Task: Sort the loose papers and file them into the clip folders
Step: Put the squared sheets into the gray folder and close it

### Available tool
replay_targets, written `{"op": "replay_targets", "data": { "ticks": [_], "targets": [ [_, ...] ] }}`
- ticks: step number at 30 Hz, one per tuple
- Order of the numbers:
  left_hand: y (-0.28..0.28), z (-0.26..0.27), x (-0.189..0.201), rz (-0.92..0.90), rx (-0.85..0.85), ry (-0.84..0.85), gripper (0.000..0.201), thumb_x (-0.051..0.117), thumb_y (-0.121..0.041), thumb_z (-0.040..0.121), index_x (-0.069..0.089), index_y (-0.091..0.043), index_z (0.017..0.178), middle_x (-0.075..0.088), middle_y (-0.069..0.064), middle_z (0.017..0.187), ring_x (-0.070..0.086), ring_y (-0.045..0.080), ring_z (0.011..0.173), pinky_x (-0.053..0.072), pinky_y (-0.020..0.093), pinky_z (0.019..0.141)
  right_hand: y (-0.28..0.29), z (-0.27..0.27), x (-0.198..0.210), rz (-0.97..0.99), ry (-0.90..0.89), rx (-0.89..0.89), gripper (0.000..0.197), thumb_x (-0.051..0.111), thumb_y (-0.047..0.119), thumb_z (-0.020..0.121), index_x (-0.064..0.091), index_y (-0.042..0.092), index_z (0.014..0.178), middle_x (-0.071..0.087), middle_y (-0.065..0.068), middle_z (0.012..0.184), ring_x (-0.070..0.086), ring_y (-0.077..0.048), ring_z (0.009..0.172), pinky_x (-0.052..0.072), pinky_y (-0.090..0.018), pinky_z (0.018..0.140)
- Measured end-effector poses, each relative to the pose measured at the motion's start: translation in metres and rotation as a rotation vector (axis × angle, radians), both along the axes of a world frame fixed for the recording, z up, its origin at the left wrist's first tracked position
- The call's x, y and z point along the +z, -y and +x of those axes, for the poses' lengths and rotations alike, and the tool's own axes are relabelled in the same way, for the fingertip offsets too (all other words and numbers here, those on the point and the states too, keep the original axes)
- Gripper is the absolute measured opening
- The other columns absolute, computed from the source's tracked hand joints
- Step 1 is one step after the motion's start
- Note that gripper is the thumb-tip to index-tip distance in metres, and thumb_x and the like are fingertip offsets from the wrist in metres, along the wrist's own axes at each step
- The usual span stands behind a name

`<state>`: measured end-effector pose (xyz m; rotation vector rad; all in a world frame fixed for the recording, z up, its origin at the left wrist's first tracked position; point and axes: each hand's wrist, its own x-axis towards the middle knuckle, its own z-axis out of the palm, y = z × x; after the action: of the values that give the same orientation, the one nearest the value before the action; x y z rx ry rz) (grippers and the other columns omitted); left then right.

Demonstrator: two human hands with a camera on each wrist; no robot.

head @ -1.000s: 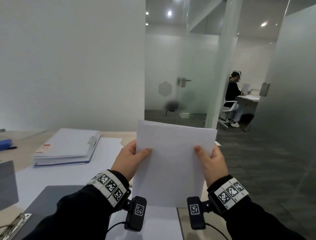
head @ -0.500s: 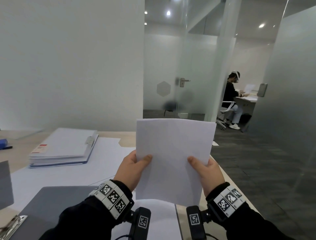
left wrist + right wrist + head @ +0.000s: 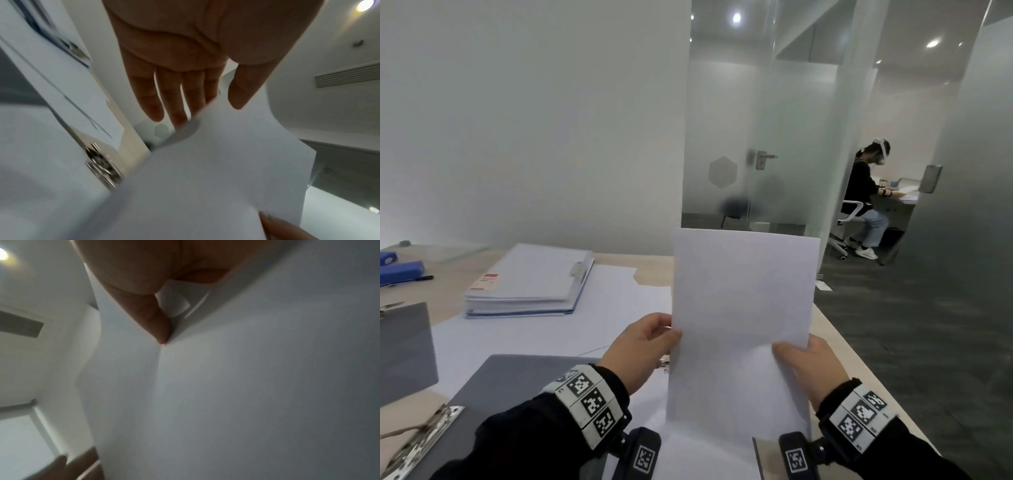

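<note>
I hold a thin white sheaf of papers upright over the desk. My right hand grips its lower right edge, thumb pressed on the front. My left hand is at the left edge; its straight fingers lie behind the papers and the thumb rests on the front, a light pinch. Below lies an open grey clip folder with a metal clip, blurred in the left wrist view as the clip. White paper lies under the sheaf's bottom edge.
A thick filed stack sits at the back left on loose white sheets. Another grey folder and a metal clip bar are at the left. Blue items lie far left. The desk edge runs close on the right.
The papers have come down and turned more upright, narrower side up. My left thumb slid from the sheet's face out to its left edge. The right hand shifted lower on the right edge.
</note>
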<state>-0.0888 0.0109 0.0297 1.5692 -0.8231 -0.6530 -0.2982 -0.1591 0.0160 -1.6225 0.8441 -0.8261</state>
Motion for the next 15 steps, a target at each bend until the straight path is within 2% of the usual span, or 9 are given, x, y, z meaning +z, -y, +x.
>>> {"op": "replay_targets", "data": {
  "ticks": [2, 4, 7, 8, 9, 11, 13, 14, 15],
  "targets": [
    [-0.017, 0.018, 0.0, 0.116, 0.016, 0.11, 0.016, 0.066, -0.025, 0.092, 0.065, -0.028, 0.107, 0.074, -0.006, 0.097, 0.068, 0.009, 0.086, 0.048, 0.022, 0.07, 0.0, -0.002, 0.0, 0.025, 0.05, -0.05, 0.013, 0.059, -0.001, 0.088, 0.07, 0.004, 0.086, 0.075, -0.006, 0.074, 0.072, -0.017, 0.065, 0.053, -0.022, 0.055],
    [-0.035, 0.037, -0.001, 0.345, -0.009, 0.31, 0.022, 0.071, -0.032, 0.086, 0.065, -0.031, 0.107, 0.071, -0.012, 0.099, 0.064, 0.003, 0.088, 0.047, 0.02, 0.074, 0.005, -0.001, -0.004, 0.059, 0.103, -0.128, 0.015, 0.058, -0.006, 0.087, 0.066, 0.005, 0.08, 0.071, -0.007, 0.072, 0.067, -0.018, 0.058, 0.05, -0.017, 0.048],
    [-0.056, 0.054, -0.011, 0.781, -0.14, 0.616, 0.045, 0.073, -0.049, 0.071, 0.063, -0.034, 0.112, 0.063, -0.018, 0.114, 0.06, 0.005, 0.107, 0.047, 0.022, 0.093, 0.006, 0.004, -0.011, 0.141, 0.189, -0.215, 0.011, 0.06, -0.004, 0.087, 0.065, 0.005, 0.082, 0.07, -0.013, 0.087, 0.065, -0.022, 0.068, 0.051, -0.027, 0.065],
    [-0.062, 0.054, -0.015, 0.906, -0.212, 0.68, 0.052, 0.076, -0.051, 0.067, 0.06, -0.039, 0.115, 0.061, -0.019, 0.118, 0.058, 0.007, 0.112, 0.047, 0.023, 0.095, 0.005, 0.006, -0.012, 0.185, 0.206, -0.231, 0.009, 0.061, -0.003, 0.086, 0.066, 0.005, 0.084, 0.07, -0.012, 0.087, 0.064, -0.021, 0.069, 0.051, -0.028, 0.067],
    [-0.067, 0.055, -0.02, 0.995, -0.287, 0.734, 0.059, 0.079, -0.052, 0.063, 0.056, -0.045, 0.117, 0.06, -0.019, 0.121, 0.058, 0.009, 0.114, 0.047, 0.024, 0.096, 0.006, 0.007, -0.014, 0.219, 0.218, -0.235, 0.008, 0.061, -0.004, 0.086, 0.066, 0.003, 0.085, 0.069, -0.011, 0.084, 0.064, -0.02, 0.066, 0.052, -0.027, 0.063],
    [-0.072, 0.051, -0.027, 1.105, -0.457, 0.843, 0.08, 0.082, -0.055, 0.057, 0.046, -0.053, 0.129, 0.054, -0.017, 0.135, 0.053, 0.015, 0.127, 0.045, 0.033, 0.104, 0.007, 0.01, -0.016, 0.248, 0.216, -0.23, 0.007, 0.059, -0.004, 0.089, 0.064, 0.0, 0.088, 0.067, -0.012, 0.083, 0.061, -0.019, 0.064, 0.053, -0.021, 0.055],
    [-0.072, 0.043, -0.028, 1.168, -0.594, 0.946, 0.103, 0.082, -0.059, 0.06, 0.027, -0.047, 0.147, 0.032, -0.013, 0.154, 0.037, 0.022, 0.141, 0.034, 0.042, 0.115, 0.008, 0.011, -0.016, 0.256, 0.192, -0.222, 0.008, 0.061, 0.002, 0.09, 0.063, 0.003, 0.098, 0.069, -0.02, 0.1, 0.064, -0.025, 0.076, 0.055, -0.026, 0.068],
    [-0.07, 0.038, -0.028, 1.187, -0.618, 0.998, 0.11, 0.081, -0.062, 0.061, 0.018, -0.045, 0.151, 0.024, -0.012, 0.157, 0.033, 0.026, 0.142, 0.031, 0.045, 0.116, 0.009, 0.009, -0.017, 0.262, 0.193, -0.229, 0.013, 0.062, 0.003, 0.09, 0.063, 0.002, 0.104, 0.068, -0.022, 0.105, 0.065, -0.027, 0.081, 0.055, -0.029, 0.072],
    [-0.066, 0.033, -0.028, 1.19, -0.626, 1.043, 0.114, 0.079, -0.065, 0.062, 0.012, -0.044, 0.152, 0.021, -0.01, 0.158, 0.031, 0.029, 0.142, 0.03, 0.048, 0.115, 0.008, 0.007, -0.016, 0.265, 0.207, -0.233, 0.016, 0.061, 0.001, 0.091, 0.062, 0.0, 0.107, 0.068, -0.019, 0.101, 0.066, -0.025, 0.08, 0.055, -0.025, 0.068]
  ]
}}
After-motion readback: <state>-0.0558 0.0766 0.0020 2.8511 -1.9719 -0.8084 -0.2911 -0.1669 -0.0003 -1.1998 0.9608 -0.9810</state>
